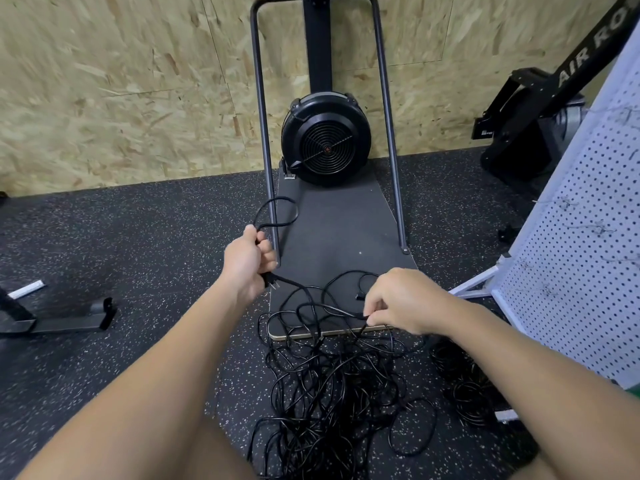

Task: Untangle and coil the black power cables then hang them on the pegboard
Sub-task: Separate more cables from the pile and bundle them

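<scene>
A tangled heap of black power cables [332, 386] lies on the speckled rubber floor in front of me. My left hand [247, 261] grips one black cable, with a small loop [280, 213] standing above the fist and a plug [272, 282] hanging below it. My right hand [401, 299] pinches the same or another strand [343, 311] just above the heap. A white pegboard [568, 244] with wire hooks stands at the right. A second bunch of black cable [464, 382] lies by its foot.
A black fan machine [325, 140] with a grey tube frame [263, 133] and flat platform [339, 230] stands against the chipboard wall. A black rower [540, 109] is at the back right. A black equipment foot [69, 317] lies on the floor at left.
</scene>
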Tool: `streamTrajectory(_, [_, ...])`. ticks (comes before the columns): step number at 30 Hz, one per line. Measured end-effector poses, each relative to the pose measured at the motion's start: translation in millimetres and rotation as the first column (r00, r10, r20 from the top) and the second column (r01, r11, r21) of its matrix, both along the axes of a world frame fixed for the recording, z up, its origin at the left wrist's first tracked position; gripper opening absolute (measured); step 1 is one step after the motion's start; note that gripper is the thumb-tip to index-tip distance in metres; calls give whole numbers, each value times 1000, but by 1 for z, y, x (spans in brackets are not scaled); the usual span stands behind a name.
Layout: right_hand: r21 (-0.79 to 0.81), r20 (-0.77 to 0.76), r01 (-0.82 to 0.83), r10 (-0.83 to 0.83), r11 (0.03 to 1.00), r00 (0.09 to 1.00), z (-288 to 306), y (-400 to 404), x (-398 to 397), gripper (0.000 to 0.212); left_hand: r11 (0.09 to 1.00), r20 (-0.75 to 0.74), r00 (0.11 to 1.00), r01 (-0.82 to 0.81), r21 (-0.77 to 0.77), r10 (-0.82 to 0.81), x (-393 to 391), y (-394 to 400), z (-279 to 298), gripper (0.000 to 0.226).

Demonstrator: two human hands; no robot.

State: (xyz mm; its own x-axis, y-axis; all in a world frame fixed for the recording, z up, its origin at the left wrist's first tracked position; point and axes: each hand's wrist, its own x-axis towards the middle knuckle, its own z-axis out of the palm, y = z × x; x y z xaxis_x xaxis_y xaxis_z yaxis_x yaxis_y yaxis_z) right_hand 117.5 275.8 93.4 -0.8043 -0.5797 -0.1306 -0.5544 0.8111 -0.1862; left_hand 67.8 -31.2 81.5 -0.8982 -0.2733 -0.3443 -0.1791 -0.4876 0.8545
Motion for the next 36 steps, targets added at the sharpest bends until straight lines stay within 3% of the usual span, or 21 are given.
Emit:
streamTrajectory(7, [185, -68, 269, -261, 945, 963, -22, 60, -27, 22, 970, 8, 973, -230, 83, 230, 2, -59, -3, 38])
streamTrajectory(12, [128, 63, 378, -388, 917, 919, -51, 77, -33, 35, 986, -53, 987, -148, 73, 152, 5, -51, 0, 38])
streamTrajectory(16, [52, 115, 362, -366, 931, 924, -62, 69, -36, 39, 993, -70, 993, -95, 63, 99, 8, -29, 9, 37])
streamTrajectory(18, [54, 234, 321, -324, 946, 917, -63, 58, -31, 40, 996, -86, 994, -59, 68, 65, 10, -19, 14, 38])
streamTrajectory(19, [73, 319, 269, -278, 960, 906, -61, 52, -26, 52, 997, -99, 994, -32, 72, 39, 11, -14, 16, 38])
streamTrajectory(21, [99, 454, 121, -153, 988, 878, -60, 39, -16, 104, 997, -125, 992, 14, 79, -4, 13, -2, 22, 40])
streamTrajectory(22, [67, 472, 88, -109, 994, 875, -60, 30, -11, 119, 996, -136, 990, 35, 78, -24, 15, 4, 26, 41])
streamTrajectory(24, [-89, 424, 100, -54, 991, 904, -60, 15, -3, 125, 994, -153, 986, 82, 72, -70, 17, 20, 32, 42])
streamTrajectory(26, [-250, 359, 80, 16, 965, 933, -56, -2, 1, 119, 988, -174, 979, 125, 91, -107, 20, 34, 36, 43])
streamTrajectory(29, [-361, 401, 40, 117, 932, 908, -49, -26, 8, 96, 975, -229, 965, 166, 151, -129, 22, 47, 46, 44])
streamTrajectory(33, [-352, 482, 8, 174, 936, 859, -45, -44, 21, 25, 956, -290, 952, 170, 241, -96, 16, 42, 64, 44])
streamTrajectory(34, [-337, 469, -5, 172, 941, 866, -45, -45, 24, 17, 957, -299, 951, 158, 242, -82, 14, 37, 69, 44])
streamTrajectory(36, [-291, 414, -23, 148, 956, 898, -40, -41, 28, 22, 964, -315, 948, 122, 235, -43, 12, 28, 80, 45])
